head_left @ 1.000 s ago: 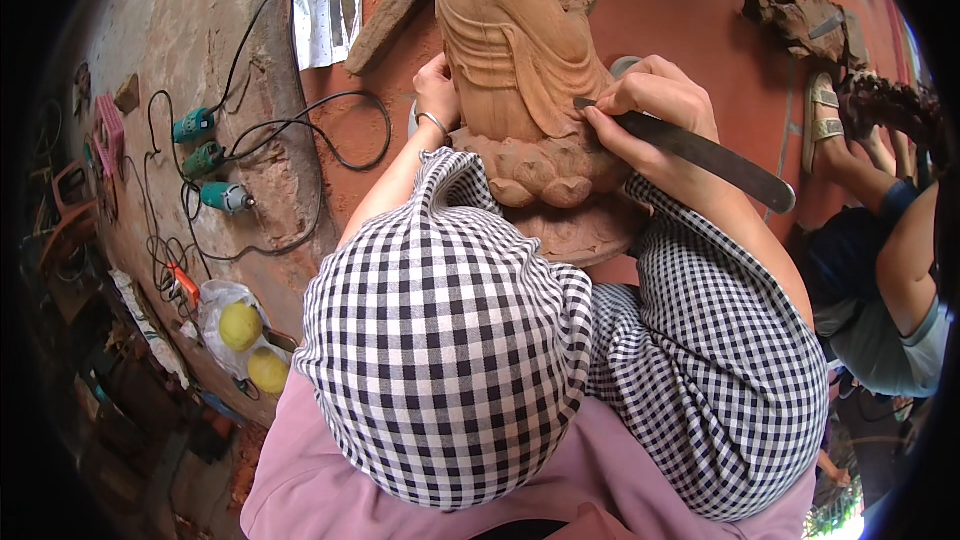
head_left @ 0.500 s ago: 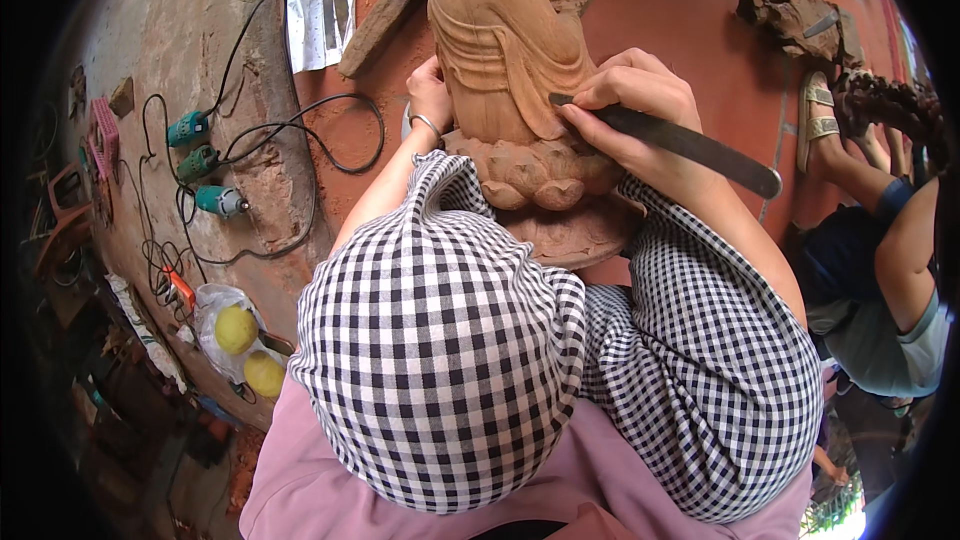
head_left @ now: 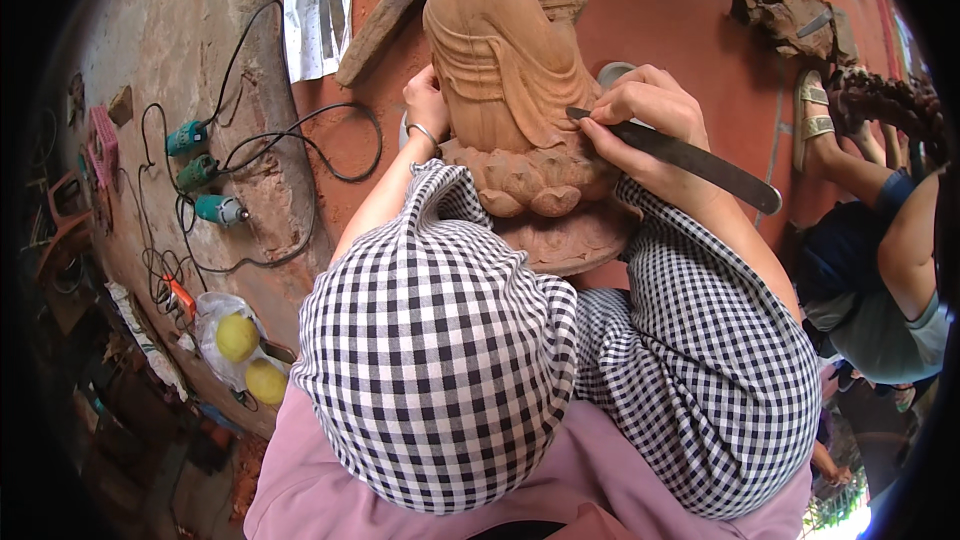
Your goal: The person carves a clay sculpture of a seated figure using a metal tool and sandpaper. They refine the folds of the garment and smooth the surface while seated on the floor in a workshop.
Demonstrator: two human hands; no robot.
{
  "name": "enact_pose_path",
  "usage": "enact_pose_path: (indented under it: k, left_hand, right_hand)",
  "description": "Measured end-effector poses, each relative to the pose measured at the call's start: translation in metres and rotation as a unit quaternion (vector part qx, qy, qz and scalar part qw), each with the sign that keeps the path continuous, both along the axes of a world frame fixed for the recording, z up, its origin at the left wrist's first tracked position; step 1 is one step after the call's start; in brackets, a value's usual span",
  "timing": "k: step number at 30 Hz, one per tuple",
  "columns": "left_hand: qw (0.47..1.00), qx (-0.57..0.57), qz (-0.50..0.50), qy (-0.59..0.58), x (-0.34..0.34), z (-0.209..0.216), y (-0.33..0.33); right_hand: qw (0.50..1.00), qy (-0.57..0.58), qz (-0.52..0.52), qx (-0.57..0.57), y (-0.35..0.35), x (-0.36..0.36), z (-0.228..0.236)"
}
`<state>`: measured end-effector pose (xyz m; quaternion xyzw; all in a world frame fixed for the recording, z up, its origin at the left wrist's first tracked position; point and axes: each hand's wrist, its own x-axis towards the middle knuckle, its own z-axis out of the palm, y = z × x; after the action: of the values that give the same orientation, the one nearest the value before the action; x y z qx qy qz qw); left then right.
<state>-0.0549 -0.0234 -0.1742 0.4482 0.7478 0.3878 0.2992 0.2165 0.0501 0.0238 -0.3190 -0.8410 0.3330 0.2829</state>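
Between the person's knees in black-and-white checked cloth (head_left: 700,380), at the near middle of the red tiled floor (head_left: 680,20), stands a pale brown carved wooden figure on a lotus base (head_left: 505,70). Robe folds and petals look fully shaped, so I judge the carving well along, with only fine work on the surface left. Clamped around a long flat grey metal blade (head_left: 690,158), the right hand (head_left: 650,115) sets its tip on the figure's side. Its fingers curled on the figure's other side, the left hand (head_left: 425,105) steadies it. Farther off, near the floor's left edge, lie teal power tools (head_left: 200,175) with black cords.
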Motion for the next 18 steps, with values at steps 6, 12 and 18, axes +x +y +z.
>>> enact_pose_path:
  k: [6,12,18]
  left_hand:
    - [1.0,-0.008,-0.017,0.016,-0.003,-0.004,0.001]
    - [1.0,-0.007,-0.014,0.012,-0.002,-0.002,0.001]
    - [0.998,-0.023,-0.041,0.052,-0.009,-0.014,-0.001]
  right_hand:
    - [0.999,0.045,0.015,-0.024,0.003,-0.009,-0.001]
    - [0.998,0.004,-0.021,-0.056,-0.001,0.003,0.003]
    - [0.991,0.061,-0.013,-0.117,0.0,0.003,-0.005]
